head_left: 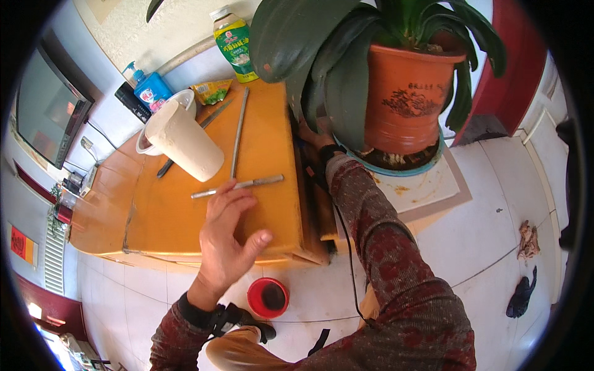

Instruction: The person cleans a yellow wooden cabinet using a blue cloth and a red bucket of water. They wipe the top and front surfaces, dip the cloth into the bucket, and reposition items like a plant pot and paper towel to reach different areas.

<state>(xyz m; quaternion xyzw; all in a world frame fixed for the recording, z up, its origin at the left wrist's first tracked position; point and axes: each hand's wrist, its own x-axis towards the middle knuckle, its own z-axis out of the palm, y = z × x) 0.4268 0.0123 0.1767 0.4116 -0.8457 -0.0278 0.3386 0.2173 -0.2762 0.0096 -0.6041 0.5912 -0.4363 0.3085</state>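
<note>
By my left hand (pixel 228 241), a straight grey metal rod (pixel 266 180) lies crosswise on the orange tabletop (pixel 167 216), partly hidden behind that hand. Close to my right hand (pixel 315 136), a dark-green, strap-leaved plant (pixel 349 93) stands upright in an orange-brown pot (pixel 402 105), drooping over its sides.

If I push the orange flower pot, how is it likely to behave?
The orange flower pot will probably feel heavy, given its bulk and large plant. It may tip, since broad leaves spread well past it. The blue saucer around its base could limit sliding.
</note>
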